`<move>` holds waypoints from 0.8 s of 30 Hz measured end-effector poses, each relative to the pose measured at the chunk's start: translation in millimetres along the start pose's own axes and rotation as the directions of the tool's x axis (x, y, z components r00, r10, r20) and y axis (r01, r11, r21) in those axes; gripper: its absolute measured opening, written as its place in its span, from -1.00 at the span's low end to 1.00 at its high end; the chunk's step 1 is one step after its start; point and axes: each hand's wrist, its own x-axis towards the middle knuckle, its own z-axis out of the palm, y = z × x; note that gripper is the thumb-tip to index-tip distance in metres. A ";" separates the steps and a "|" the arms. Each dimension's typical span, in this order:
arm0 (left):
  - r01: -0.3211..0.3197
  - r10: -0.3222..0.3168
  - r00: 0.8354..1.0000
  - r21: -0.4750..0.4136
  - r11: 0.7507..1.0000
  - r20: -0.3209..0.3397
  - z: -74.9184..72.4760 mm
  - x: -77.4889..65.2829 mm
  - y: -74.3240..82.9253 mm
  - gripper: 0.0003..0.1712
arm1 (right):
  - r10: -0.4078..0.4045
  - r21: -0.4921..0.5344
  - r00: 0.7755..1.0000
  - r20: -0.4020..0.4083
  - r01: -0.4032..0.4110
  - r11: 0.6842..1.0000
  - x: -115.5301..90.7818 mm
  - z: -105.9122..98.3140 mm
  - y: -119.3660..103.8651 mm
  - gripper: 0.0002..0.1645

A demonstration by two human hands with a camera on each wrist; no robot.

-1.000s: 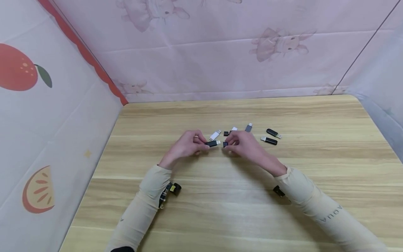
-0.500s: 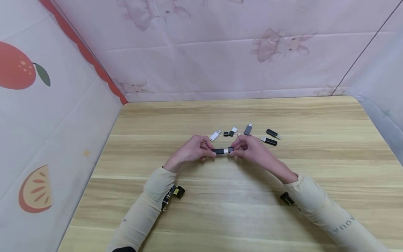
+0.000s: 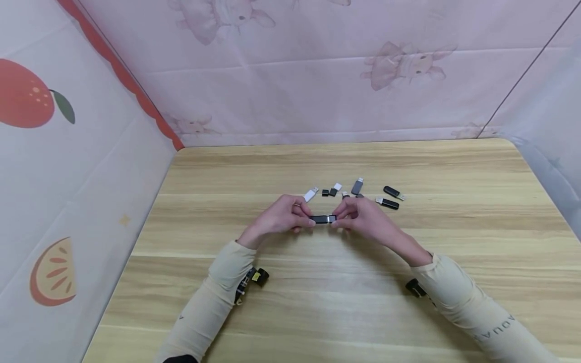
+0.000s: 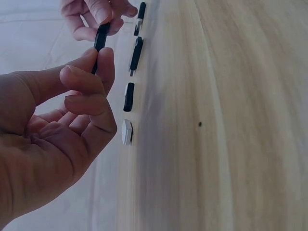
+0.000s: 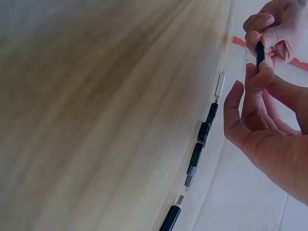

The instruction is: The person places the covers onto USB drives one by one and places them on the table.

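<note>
In the head view my left hand (image 3: 286, 214) pinches the body of a black USB flash drive (image 3: 320, 220) between thumb and fingers. Facing it, my right hand (image 3: 363, 218) pinches a small black cap (image 3: 333, 218) over the drive's metal plug. A narrow silver band still shows between cap and body. Both hands hold the pieces in line, near the middle of the table. The left wrist view shows the black drive (image 4: 101, 37) bridging the two hands. In the right wrist view fingertips cover part of the drive (image 5: 260, 52).
Behind the hands on the wooden table (image 3: 290, 302) lie a white USB drive (image 3: 310, 194), black caps (image 3: 325, 192), a white cap (image 3: 338, 186) and a grey USB drive (image 3: 357, 186). Two black USB drives, one upper (image 3: 392, 191) and one lower (image 3: 388, 203), lie to the right.
Both hands have come nearer to me and slightly right. The cap and drive, apart a second ago, have met, and less of the metal plug shows than half a second ago.
</note>
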 end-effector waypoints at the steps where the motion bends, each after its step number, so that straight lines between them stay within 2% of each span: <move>1: 0.001 -0.001 1.000 -0.001 1.000 0.001 0.3 -0.1 0.4 -0.84 | -0.001 0.001 1.000 0.001 0.001 1.000 -0.3 0.0 -0.1 -0.76; 10: -0.006 0.006 1.000 -0.001 1.000 0.013 2.4 -1.2 1.0 -0.85 | -0.005 0.005 1.000 0.010 0.004 1.000 -2.1 1.7 -1.1 -0.73; 24: -0.008 0.007 1.000 -0.049 0.999 -0.028 8.6 -0.9 1.7 -0.87 | 0.036 0.016 0.999 -0.005 -0.036 0.999 -1.8 2.6 -7.1 -0.80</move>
